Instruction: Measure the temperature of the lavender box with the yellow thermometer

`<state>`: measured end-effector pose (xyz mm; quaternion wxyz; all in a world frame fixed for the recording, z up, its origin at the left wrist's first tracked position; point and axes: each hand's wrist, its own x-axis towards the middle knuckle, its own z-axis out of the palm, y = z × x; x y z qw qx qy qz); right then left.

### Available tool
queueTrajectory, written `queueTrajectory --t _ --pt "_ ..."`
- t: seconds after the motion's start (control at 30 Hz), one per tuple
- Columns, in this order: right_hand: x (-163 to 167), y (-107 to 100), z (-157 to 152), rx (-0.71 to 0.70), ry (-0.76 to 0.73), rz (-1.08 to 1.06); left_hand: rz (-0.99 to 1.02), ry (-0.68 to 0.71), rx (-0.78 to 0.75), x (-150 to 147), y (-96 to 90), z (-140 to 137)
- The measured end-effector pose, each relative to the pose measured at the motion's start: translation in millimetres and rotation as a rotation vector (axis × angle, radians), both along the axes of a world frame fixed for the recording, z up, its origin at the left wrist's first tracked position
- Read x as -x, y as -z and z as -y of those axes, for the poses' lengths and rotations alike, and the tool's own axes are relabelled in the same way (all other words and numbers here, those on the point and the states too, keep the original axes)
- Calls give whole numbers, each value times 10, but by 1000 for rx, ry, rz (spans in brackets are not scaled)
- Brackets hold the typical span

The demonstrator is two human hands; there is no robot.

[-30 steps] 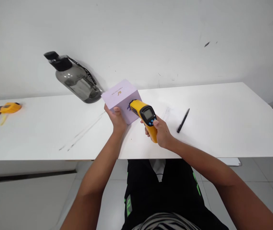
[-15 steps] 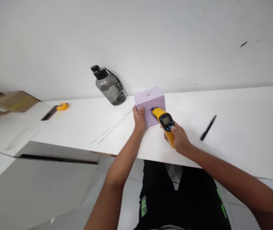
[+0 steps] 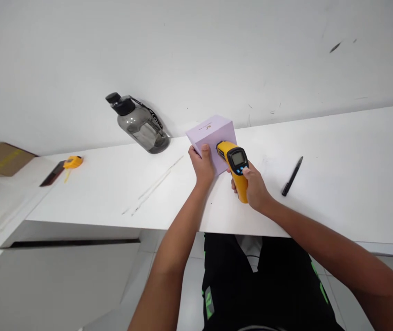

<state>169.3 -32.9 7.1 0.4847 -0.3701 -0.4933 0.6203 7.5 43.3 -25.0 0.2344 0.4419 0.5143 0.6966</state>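
Observation:
My left hand (image 3: 203,166) is closed on the left side of a pale purple box (image 3: 219,135), its thumb lying on the face toward me. The box stands upright on the white table, with small gold print on its top. In my right hand (image 3: 256,187) is a yellow and black infrared thermometer (image 3: 237,161), gripped by its handle with the thumb by the blue buttons. Its nose points at the front face of the box, very near it; whether they touch I cannot tell. The small screen looks grey, with no readable digits.
A grey see-through water bottle (image 3: 143,126) stands left of the box by the wall. A black pen (image 3: 292,176) lies to the right. Farther left are an orange tape measure (image 3: 73,162), a dark flat object (image 3: 52,174) and a cardboard box (image 3: 5,159). The table's front edge runs below my forearms.
The view has shifted, so the bottle and tape measure appear farther left. The purple box looks slightly turned. Both hands keep their holds, and the thermometer still points at the box.

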Motion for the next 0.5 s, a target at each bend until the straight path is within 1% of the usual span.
queueTrajectory --t 0.07,0.2,0.37,0.5 --pt "-22 20 -37 32 17 -12 -59 -9 -21 -15 19 -65" --pt "-12 19 -88 80 30 -85 -124 67 -66 8 73 -131" --pt "4 -91 -96 199 6 -209 -142 120 -20 19 78 -90" --pt "-48 -147 -110 291 -43 -221 -102 152 54 -3 36 -74"
